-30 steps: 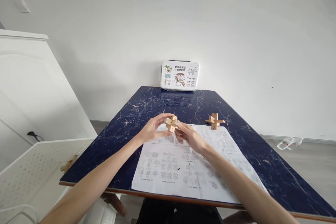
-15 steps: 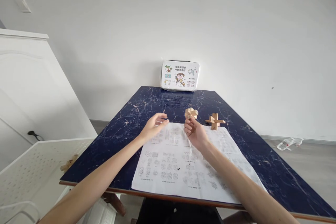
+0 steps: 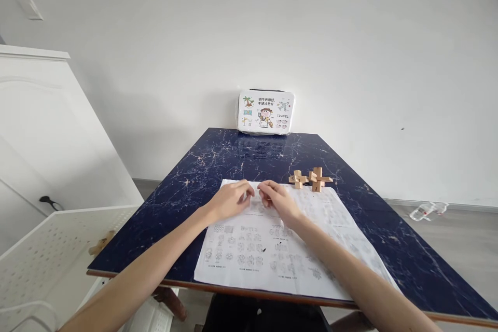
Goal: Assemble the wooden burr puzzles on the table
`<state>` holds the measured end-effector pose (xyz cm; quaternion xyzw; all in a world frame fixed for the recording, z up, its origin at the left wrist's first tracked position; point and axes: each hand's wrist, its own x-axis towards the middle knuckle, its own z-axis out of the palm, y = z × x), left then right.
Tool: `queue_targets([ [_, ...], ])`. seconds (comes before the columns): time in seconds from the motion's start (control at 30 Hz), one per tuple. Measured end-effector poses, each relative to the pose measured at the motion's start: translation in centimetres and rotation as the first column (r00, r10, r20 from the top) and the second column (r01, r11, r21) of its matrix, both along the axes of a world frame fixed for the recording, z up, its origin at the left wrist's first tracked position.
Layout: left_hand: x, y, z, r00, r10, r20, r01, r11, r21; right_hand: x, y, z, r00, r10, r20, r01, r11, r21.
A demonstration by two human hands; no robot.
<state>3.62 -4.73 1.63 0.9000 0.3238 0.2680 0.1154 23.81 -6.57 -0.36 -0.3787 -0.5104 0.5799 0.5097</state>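
Above the top part of the printed paper sheet (image 3: pixel 249 270), my left hand (image 3: pixel 231 200) and my right hand (image 3: pixel 279 201) face each other, a small gap between them. The left fingers bend loosely, with space between thumb and fingertips and nothing visible in them. Loosely curled too, the right fingers stand a little apart and show nothing held. Right of my right hand, a small wooden interlocking puzzle (image 3: pixel 298 180) stands at the sheet's upper edge. Close beside it is a larger wooden cross-shaped puzzle (image 3: pixel 318 180). Neither puzzle is touched by a hand.
A white cartoon-printed case (image 3: pixel 265 112) leans on the wall at the far edge of the dark blue marbled table (image 3: pixel 187 181). Left of the table stands a white perforated basket (image 3: pixel 58 249) holding a wooden piece (image 3: pixel 101 243). A clear plastic item (image 3: pixel 428 211) lies on the floor.
My right hand has set the small wooden puzzle down beside the larger one and let it go. It has moved left, towards my left hand, whose fingers are now more bent.
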Motion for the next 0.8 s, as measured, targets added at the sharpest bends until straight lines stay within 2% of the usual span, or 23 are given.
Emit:
queue_targets([
  [0.07,0.2,-0.5,0.0,0.989,-0.076,-0.127,0.083,0.995,0.051,-0.4,-0.2,-0.4,0.98,0.019,0.199,-0.044,0.991,0.124],
  [0.13,0.2,-0.7,0.1,0.979,-0.091,-0.18,0.108,0.991,0.084,-0.6,-0.2,-0.9,0.959,0.016,0.282,-0.068,0.982,0.178],
  [0.33,0.1,-0.6,0.0,0.977,-0.076,-0.2,0.102,0.987,0.126,-0.4,-0.1,-1.2,0.935,0.03,0.354,-0.098,0.979,0.177],
  [0.57,-0.1,-0.4,-0.6,0.976,-0.055,-0.211,0.086,0.986,0.141,-0.5,-0.4,-0.9,0.936,0.041,0.35,-0.111,0.977,0.183],
  [0.8,-0.2,-0.5,-0.4,0.973,-0.047,-0.225,0.078,0.988,0.134,-0.8,-1.2,-0.2,0.88,-0.079,0.469,-0.066,0.956,0.284],
])
